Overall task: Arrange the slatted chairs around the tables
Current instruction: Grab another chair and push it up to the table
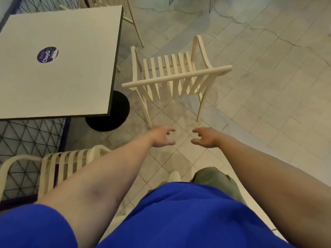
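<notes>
Slatted chair (176, 76) upright on the tiled floor (259, 86), near the right edge of the tabletop (59, 68) but apart from it. Top rail nearest the camera, seat slats running away, so apparently facing along the table's side rather than toward it, and not tucked in.

Left hand (163, 137) and right hand (204, 137) both stretched forward and low, fingers loosely curled, holding nothing. Close to each other, short of the chair and touching no part of it.

Second slatted chair (59, 163) at lower left, by the tabletop's near edge, partly hidden behind the left arm. Legs of a third chair (132, 18) at the top, by the far corner; rest cut off.

Judged as partway through: two chairs seemingly near their sides of the table, the middle one probably needing a turn and a push toward the tabletop. Impossible to tell about other tables or chairs out of view.
</notes>
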The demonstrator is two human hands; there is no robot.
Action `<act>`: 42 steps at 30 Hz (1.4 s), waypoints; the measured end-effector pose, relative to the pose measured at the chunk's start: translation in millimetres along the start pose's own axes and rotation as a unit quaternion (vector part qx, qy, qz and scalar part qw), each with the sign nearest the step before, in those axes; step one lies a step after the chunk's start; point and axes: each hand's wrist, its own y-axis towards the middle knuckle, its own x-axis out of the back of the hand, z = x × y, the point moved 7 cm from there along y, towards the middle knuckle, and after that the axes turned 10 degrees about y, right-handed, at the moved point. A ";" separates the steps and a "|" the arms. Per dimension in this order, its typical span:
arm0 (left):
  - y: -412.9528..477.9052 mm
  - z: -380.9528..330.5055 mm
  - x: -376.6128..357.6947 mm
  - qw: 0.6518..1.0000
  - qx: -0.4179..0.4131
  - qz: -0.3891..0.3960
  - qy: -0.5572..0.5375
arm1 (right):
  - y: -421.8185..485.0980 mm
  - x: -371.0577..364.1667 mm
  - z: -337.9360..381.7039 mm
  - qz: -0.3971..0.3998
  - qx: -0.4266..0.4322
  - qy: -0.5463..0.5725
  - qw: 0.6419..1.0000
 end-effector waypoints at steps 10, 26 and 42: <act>84.6 -12.1 190.1 0.979 0.009 -0.200 0.040 | 102.5 182.4 57.5 -0.175 0.126 0.004 0.977; 187.4 33.9 204.5 0.984 0.111 0.022 0.136 | 226.6 233.8 8.5 0.072 0.019 -0.175 0.982; 220.3 54.8 189.1 0.983 0.081 0.072 0.146 | 247.3 225.6 3.7 0.070 0.020 -0.208 0.975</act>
